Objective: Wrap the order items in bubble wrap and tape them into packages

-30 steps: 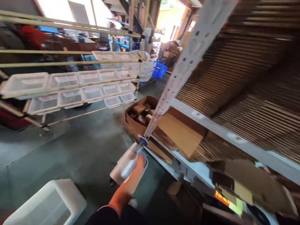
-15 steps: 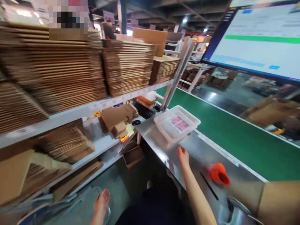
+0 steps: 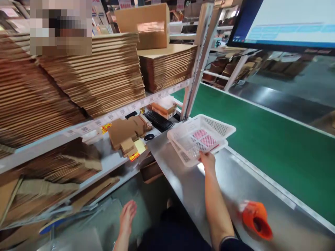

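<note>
My right hand (image 3: 208, 162) is closed on the near rim of a white plastic basket (image 3: 222, 129) with holes in its walls. Pink and white show through the basket's floor. This basket sits tilted over a second white basket (image 3: 180, 153), whose rim shows beneath it on the metal table (image 3: 167, 167). Away to the left, my left hand (image 3: 127, 214) hangs low over the floor with its fingers loosely apart and nothing in them. An orange hollow object (image 3: 258, 219), perhaps a tape dispenser, stands on the table to the right of my right forearm.
Stacks of flat cardboard (image 3: 112, 73) fill the shelf on the left. Below lie cardboard pieces (image 3: 128, 132), a mouse (image 3: 149, 137) and a keyboard (image 3: 159, 120). A green belt (image 3: 251, 129) runs beyond the table. A monitor (image 3: 285, 28) hangs at upper right.
My right hand has reached forward and taken hold of the basket's near rim. The upper basket is now tilted, showing another under it. The view has shifted, and my left hand appears farther right.
</note>
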Tool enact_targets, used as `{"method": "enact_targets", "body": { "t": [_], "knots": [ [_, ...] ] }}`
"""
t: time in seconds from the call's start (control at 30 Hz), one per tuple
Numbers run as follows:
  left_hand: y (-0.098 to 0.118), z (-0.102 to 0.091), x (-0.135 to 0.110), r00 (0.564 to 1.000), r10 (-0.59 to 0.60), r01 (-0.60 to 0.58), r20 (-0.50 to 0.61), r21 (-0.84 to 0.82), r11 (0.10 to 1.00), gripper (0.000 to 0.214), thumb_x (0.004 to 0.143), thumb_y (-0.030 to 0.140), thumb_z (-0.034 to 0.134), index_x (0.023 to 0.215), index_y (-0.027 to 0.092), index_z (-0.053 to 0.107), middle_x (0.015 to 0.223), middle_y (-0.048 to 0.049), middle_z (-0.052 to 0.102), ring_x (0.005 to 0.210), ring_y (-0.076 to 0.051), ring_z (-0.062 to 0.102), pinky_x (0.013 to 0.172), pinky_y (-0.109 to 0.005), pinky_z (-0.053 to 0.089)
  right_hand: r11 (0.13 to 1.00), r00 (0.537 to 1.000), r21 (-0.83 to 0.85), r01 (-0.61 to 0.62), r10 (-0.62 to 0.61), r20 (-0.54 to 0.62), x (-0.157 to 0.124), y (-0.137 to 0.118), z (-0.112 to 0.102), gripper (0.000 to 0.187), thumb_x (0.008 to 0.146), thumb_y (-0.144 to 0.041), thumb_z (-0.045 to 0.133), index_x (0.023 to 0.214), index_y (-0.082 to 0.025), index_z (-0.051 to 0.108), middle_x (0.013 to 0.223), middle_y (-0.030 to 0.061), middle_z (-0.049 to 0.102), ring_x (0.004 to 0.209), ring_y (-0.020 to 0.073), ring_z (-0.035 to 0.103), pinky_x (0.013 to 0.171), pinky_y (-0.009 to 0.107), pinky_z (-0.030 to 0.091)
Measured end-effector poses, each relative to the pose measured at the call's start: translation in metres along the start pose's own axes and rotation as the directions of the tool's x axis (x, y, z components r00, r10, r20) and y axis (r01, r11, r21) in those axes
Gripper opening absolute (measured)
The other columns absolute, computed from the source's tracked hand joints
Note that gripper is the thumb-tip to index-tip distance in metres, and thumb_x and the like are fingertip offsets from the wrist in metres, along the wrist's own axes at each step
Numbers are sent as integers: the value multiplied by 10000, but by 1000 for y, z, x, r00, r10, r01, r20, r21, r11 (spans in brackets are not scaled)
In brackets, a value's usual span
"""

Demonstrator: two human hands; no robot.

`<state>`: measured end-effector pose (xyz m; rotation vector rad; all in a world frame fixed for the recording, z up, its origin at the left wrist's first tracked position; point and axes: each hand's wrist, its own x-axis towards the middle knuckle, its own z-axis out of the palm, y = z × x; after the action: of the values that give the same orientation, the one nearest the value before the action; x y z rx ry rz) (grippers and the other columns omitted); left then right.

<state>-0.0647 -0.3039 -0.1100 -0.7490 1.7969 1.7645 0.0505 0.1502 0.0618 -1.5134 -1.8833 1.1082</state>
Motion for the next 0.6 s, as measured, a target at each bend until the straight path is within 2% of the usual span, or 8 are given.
{"method": "enact_targets", "body": {
  "t": [0.1,0.2,0.3,0.37,0.43,0.5,0.53,0.6],
  "knots": [
    [8,4,-25,978,146,-150,146,15,989,468,696,499,791,1076,236,720,1098,-110,793,1117,-346,757,945,-440,630,981,996,181,71,-79,35,-44,-4,4,396,830,-479,565,920,-126,719,772,103,753,697,239,703,625,321,559],
    [22,0,-54,902,269,-234,337,-141,962,755,655,646,834,1284,256,683,1313,-143,735,1183,-377,717,897,-452,638,923,963,330,197,-245,110,-129,-1,24,414,779,-548,656,886,-154,727,803,84,765,722,239,678,673,350,572],
    [32,-15,-81,847,302,-179,438,-299,937,831,679,628,849,1393,267,625,1404,-173,684,1244,-402,683,903,-494,629,871,864,410,270,-407,296,-227,5,60,359,827,-566,694,898,-216,735,829,27,775,737,226,673,689,345,584],
    [28,-39,-94,906,260,-128,333,-371,920,705,682,496,880,1292,206,679,1295,-192,734,1174,-389,718,905,-493,623,833,708,484,269,-511,487,-288,10,83,335,875,-549,687,983,-236,736,908,16,785,804,227,701,726,338,602],
    [12,-78,-102,977,197,-138,85,-456,879,529,647,344,883,1114,150,728,1111,-171,787,1051,-360,758,895,-471,621,829,473,510,230,-553,686,-338,19,101,385,879,-539,700,1117,-236,711,1065,47,786,915,246,735,776,349,624],
    [-16,-133,-109,982,131,-184,-135,-540,821,398,641,258,841,1001,128,732,970,-133,794,947,-329,772,867,-448,619,854,239,465,234,-514,824,-377,30,117,479,861,-558,707,1210,-234,661,1268,104,742,1005,267,753,823,382,640],
    [-35,-165,-113,972,85,-198,-218,-572,796,339,664,240,813,970,122,727,917,-120,788,896,-312,772,838,-434,619,863,152,425,273,-475,867,-392,34,127,510,854,-580,698,1225,-235,643,1342,128,711,1023,273,759,846,401,642],
    [-80,-231,-124,929,-52,-207,-366,-631,747,229,731,205,758,936,111,716,826,-109,763,793,-272,756,764,-400,609,838,33,360,411,-408,912,-417,41,152,534,842,-633,660,1194,-232,639,1347,160,708,993,283,775,885,433,637]
  ]
}}
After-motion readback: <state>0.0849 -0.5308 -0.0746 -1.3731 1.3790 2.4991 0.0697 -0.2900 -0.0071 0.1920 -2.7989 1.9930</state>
